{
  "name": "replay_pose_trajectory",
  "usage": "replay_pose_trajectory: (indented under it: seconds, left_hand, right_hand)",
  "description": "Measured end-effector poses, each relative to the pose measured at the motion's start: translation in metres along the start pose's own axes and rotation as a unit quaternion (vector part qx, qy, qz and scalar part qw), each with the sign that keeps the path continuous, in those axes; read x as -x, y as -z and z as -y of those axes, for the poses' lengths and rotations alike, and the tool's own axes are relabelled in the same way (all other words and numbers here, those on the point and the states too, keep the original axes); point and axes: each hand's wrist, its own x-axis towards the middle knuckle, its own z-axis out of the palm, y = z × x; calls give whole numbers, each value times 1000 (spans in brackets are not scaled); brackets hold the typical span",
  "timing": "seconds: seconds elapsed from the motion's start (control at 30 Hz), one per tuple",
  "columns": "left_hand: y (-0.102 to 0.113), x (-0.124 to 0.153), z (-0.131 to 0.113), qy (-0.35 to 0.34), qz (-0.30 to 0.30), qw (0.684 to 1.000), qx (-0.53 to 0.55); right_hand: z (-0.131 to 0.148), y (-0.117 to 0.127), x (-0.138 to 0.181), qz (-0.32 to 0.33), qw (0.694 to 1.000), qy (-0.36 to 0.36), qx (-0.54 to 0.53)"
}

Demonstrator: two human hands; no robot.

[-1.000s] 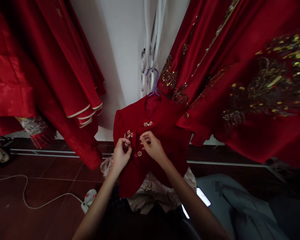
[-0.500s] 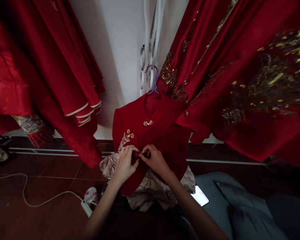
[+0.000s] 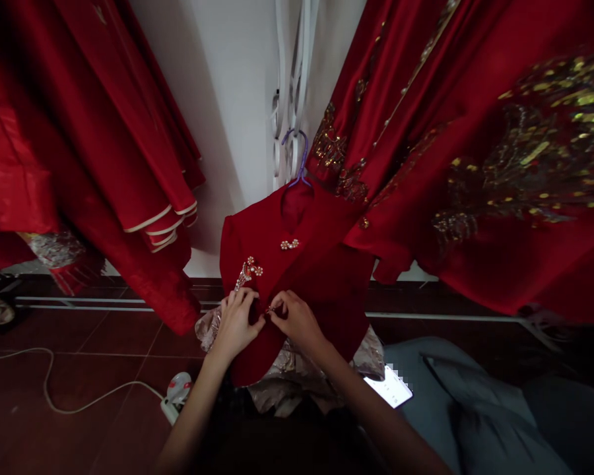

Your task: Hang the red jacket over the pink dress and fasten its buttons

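A red top (image 3: 321, 277) hangs in front of me on a purple hanger (image 3: 303, 155). Its front carries a jewelled clasp (image 3: 290, 244) near the neck and a beaded brooch (image 3: 247, 269) with dangling strands. My left hand (image 3: 235, 323) is curled at the top's front opening, thumb and fingers closed on the cloth edge. Just to its right, my right hand (image 3: 297, 322) pinches a small shiny fastener (image 3: 271, 309) between thumb and forefinger. The fingers partly cover the fastener, so its exact form is unclear. Shiny pinkish fabric (image 3: 290, 376) spreads beneath the top's hem.
Red garments (image 3: 148, 165) hang at left, and sequinned red ones (image 3: 475, 251) at right. A lit phone (image 3: 391, 386) lies on a grey-blue padded surface (image 3: 440, 396). A white cable (image 3: 94, 399) and power strip (image 3: 169, 410) lie on the tiled floor. White metal racks (image 3: 297, 72) lean against the wall.
Both hands have shifted slightly left and down along the front opening in view. The thumbs and fingertips have moved a little around the small fastener. The whole view has drifted slightly.
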Motion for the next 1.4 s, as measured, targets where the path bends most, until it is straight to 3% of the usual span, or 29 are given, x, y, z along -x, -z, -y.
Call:
replay_pose_trajectory:
  seconds: [0.1, 0.27, 0.4, 0.5, 0.67, 0.97, 1.07, 1.2, 1.3, 1.4]
  left_hand:
    - [-2, -1, 0, -15, 4, 1000, -17]
    - [0, -2, -2, -30, 7, 999, -33]
    - [6, -3, -4, -41, 15, 998, -42]
    - [9, -2, -7, -47, 32, 998, -37]
    - [11, -4, -10, -69, 47, 996, -39]
    - [7, -15, -11, -117, 60, 989, -69]
    - [8, -12, -13, -93, 33, 995, -9]
    - [6, -7, -18, 13, -8, 989, 149]
    - [3, -6, -20, 95, -4, 961, 258]
    - [3, -7, -21, 129, 27, 916, 379]
  right_hand:
    - [-3, -7, -1, -23, 1000, -13, 6]
    - [-5, -7, -4, 0, 1000, -10, 12]
    - [-4, 9, -2, -15, 997, 0, -69]
    - [-4, 23, -2, -47, 986, -47, -151]
    - [-4, 45, -12, -48, 948, -111, -295]
    - [12, 68, -28, -70, 931, -95, -344]
    - [12, 64, -20, -6, 926, -98, -364]
    - [11, 54, -13, 80, 933, -83, -342]
    - [12, 45, -13, 103, 937, -68, -325]
    - [12, 38, -15, 87, 947, -55, -304]
